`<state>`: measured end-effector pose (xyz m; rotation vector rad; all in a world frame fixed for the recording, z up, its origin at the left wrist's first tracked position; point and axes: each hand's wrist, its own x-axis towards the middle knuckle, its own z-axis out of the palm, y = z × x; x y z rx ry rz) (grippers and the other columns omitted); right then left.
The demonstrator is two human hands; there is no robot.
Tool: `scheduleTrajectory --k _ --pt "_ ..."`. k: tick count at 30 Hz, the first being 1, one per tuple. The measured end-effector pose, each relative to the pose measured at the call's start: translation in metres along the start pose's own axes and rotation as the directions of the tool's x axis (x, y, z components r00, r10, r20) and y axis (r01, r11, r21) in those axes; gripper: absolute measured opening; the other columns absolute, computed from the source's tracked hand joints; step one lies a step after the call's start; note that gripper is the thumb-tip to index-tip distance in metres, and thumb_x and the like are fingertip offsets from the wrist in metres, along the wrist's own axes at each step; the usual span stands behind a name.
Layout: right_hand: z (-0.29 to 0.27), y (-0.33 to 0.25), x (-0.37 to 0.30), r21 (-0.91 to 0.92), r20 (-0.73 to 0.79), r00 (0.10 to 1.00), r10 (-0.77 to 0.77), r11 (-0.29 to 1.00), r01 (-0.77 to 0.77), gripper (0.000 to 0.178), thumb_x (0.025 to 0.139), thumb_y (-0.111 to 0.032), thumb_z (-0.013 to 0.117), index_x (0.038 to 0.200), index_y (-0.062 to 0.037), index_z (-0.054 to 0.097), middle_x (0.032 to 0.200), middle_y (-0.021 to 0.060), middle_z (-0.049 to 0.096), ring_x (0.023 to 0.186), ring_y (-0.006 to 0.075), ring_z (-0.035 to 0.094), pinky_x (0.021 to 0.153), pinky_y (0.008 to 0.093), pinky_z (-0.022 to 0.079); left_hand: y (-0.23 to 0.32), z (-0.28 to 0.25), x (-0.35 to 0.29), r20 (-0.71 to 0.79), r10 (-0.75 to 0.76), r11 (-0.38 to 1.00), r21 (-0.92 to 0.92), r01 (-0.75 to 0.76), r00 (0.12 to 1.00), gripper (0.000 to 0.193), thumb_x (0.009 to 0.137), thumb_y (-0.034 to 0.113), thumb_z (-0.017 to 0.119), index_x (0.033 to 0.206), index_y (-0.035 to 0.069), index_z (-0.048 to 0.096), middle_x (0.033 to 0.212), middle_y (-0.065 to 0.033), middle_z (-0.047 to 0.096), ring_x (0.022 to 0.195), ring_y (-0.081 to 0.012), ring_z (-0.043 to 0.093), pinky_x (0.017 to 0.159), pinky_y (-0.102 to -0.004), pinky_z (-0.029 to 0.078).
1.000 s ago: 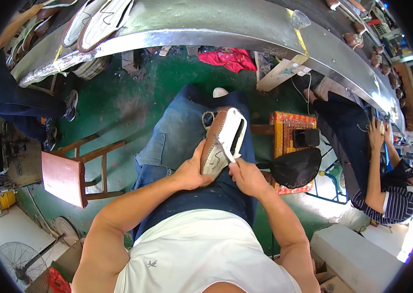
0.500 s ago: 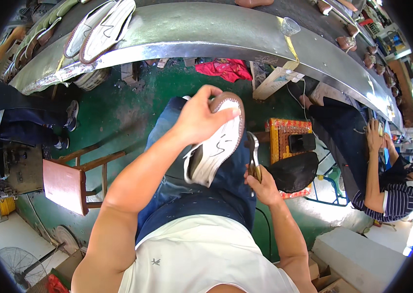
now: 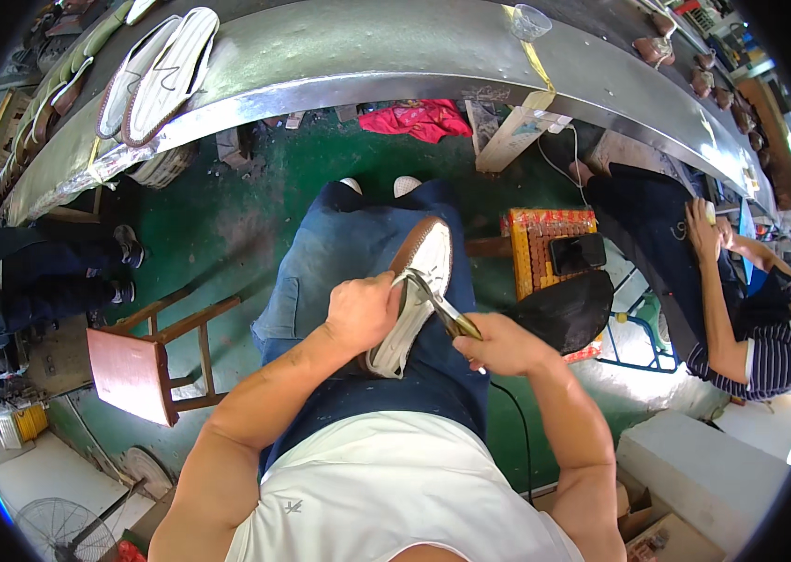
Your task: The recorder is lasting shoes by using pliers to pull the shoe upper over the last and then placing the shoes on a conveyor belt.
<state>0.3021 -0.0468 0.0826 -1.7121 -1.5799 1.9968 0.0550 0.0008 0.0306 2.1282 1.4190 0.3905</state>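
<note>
Shoe [image 3: 419, 281], white with a brown sole edge, lies on the person's lap at the centre of the frame, toe pointing up the picture, resting on the blue jeans [image 3: 339, 253]. Left hand [image 3: 361, 312] is curled tightly around the shoe's left side, fingers pressed together against it. Right hand [image 3: 506, 345] is closed around the handles of pliers [image 3: 438, 302], whose metal tip touches the shoe's upper near the left hand. Just right of the lap stands an orange stool [image 3: 536, 239] with a dark object on it. A wooden chair [image 3: 147, 361] stands at lower left on the green floor. A long metal worktop [image 3: 367, 47] curves across the top, carrying pale soles [image 3: 157, 70] at upper left. Another person [image 3: 742, 309] sits at the right edge.
</note>
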Motion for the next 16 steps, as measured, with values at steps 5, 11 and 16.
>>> scheduleTrajectory --k 5,11,16 --pt "-0.033 -0.030 0.006 -0.052 0.178 0.978 0.109 0.993 -0.102 0.028 0.098 -0.024 0.061 0.105 0.0027 0.063 0.094 0.0149 0.069 0.080 0.0234 0.068 0.075 0.0412 0.054 0.019 -0.009 0.000 0.025 0.026 0.998 0.057 -0.028 0.999 0.024 0.097 0.022 0.060 0.102 0.000 0.068 0.078 -0.0202 0.070 0.073 -0.0411 0.069 0.067 -0.0501 0.056" --pt "-0.010 -0.041 0.020 -0.609 -0.064 0.995 -0.083 0.793 0.027 0.033 0.098 -0.026 0.058 0.104 0.0054 0.062 0.101 0.0285 0.068 0.101 0.0458 0.065 0.088 0.0523 0.051 -0.050 0.057 0.023 0.550 -0.268 0.054 -0.811 0.582 0.791 0.048 0.110 0.039 0.043 0.143 0.005 0.049 0.132 -0.0102 0.062 0.118 -0.0193 0.061 0.101 -0.0366 0.050" --pt "0.024 -0.007 0.036 -0.440 -0.188 0.973 -0.131 0.897 0.036 0.036 0.099 -0.029 0.059 0.110 0.0051 0.061 0.106 0.0278 0.069 0.103 0.0445 0.066 0.096 0.0507 0.049 -0.049 0.045 0.015 0.473 -0.098 -0.032 -0.881 0.472 0.876 0.061 0.105 0.043 0.055 0.155 0.012 0.039 0.137 -0.0079 0.061 0.123 -0.0209 0.060 0.107 -0.0388 0.048"
